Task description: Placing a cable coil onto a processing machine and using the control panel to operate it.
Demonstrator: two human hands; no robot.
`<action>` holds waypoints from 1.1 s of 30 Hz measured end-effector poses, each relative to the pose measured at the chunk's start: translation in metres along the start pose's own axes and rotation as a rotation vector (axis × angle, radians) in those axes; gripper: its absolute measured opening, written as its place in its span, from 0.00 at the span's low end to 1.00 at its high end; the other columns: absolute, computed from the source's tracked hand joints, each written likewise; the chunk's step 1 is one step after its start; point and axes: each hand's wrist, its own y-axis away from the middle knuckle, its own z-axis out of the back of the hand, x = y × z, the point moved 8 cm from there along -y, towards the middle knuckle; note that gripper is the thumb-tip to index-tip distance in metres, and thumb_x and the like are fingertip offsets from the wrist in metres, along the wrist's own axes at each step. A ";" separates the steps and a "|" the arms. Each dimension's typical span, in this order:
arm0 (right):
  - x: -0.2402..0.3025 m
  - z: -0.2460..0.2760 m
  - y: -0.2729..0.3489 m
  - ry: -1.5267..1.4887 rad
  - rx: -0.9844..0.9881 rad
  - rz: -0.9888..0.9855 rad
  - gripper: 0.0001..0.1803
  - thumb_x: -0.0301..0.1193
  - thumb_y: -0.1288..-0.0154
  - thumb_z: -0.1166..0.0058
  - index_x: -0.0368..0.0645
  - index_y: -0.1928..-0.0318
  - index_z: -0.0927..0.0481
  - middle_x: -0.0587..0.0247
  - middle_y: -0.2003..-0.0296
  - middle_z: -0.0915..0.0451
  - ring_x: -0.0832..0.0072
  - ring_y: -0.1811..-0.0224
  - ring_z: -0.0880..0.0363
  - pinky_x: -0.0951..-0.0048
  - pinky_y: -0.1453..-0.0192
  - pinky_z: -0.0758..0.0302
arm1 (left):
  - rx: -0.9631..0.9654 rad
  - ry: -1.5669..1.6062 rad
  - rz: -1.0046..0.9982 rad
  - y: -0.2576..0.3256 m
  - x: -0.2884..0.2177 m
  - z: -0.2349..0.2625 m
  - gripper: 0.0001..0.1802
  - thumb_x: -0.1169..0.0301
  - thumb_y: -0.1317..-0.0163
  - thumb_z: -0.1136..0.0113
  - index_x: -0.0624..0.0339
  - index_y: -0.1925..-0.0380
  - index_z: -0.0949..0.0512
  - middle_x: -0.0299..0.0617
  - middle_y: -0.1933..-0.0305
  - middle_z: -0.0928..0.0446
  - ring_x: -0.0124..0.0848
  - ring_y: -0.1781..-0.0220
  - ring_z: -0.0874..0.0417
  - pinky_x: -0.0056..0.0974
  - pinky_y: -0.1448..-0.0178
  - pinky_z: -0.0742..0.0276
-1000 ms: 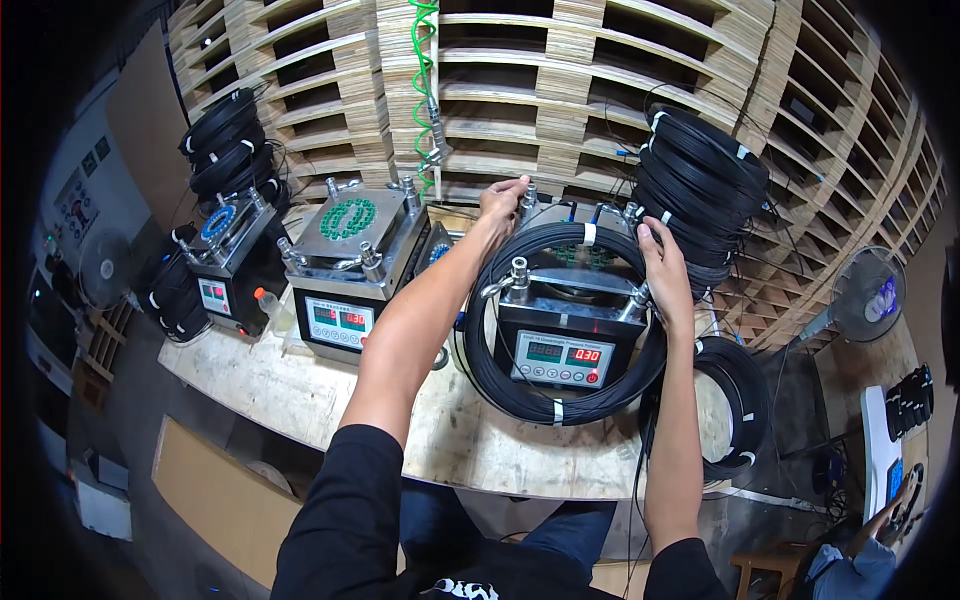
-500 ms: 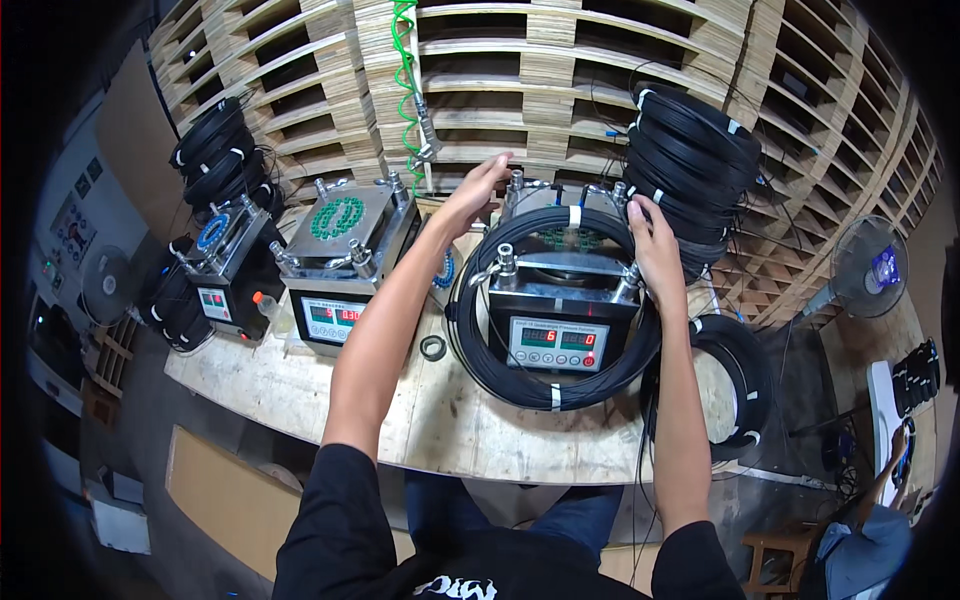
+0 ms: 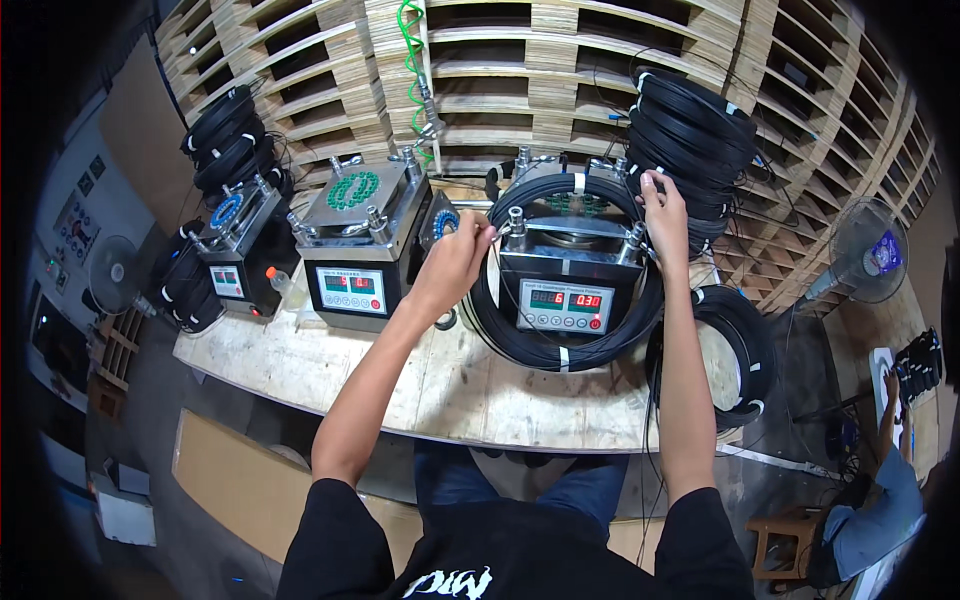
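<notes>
A polishing machine with a lit red and green display stands in front of me. A large coil of black cable, bound with white tape, hangs around it. My left hand is closed, thumb and fingers pinched on a small clamp lever beside the machine's front left post. My right hand is raised at the coil's right side, near the rear right post, with its fingers curled together. What lies between those fingers is too small to make out. Green-ended connectors show on the machine's top.
Two similar machines stand left, the nearer with a green ring on top. Black cable coils are stacked behind my right hand; another coil lies right on the wooden table. A bottle, fans and a co-worker are farther off.
My left hand has come from the machine's rear left corner toward me to the front left post and closed there. My right hand stays near the rear right, its fingers more curled. The display reading has changed.
</notes>
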 end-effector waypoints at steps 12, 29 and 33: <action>-0.001 0.003 0.003 -0.156 0.032 -0.033 0.22 0.41 0.23 0.47 0.34 0.45 0.20 0.56 0.67 0.15 0.75 0.62 0.15 0.74 0.56 0.24 | -0.139 -0.106 0.122 0.000 -0.045 -0.023 0.10 0.68 0.25 0.48 0.65 0.59 0.33 0.60 0.69 0.19 0.60 0.66 0.17 0.56 0.66 0.24; 0.043 0.053 0.099 0.201 -0.267 0.074 0.11 0.31 0.24 0.47 0.34 0.58 0.22 0.57 0.76 0.23 0.73 0.77 0.29 0.65 0.70 0.32 | -0.417 -0.222 -0.014 -0.018 -0.041 -0.006 0.27 0.58 0.45 0.24 0.56 0.49 0.22 0.49 0.49 0.28 0.50 0.46 0.28 0.53 0.37 0.35; 0.026 0.046 0.112 0.134 -0.151 0.003 0.12 0.32 0.24 0.46 0.34 0.62 0.24 0.68 0.79 0.29 0.83 0.78 0.37 0.73 0.74 0.39 | -0.378 0.010 0.146 -0.013 0.009 -0.014 0.28 0.57 0.33 0.34 0.59 0.39 0.27 0.53 0.43 0.30 0.49 0.42 0.27 0.49 0.32 0.35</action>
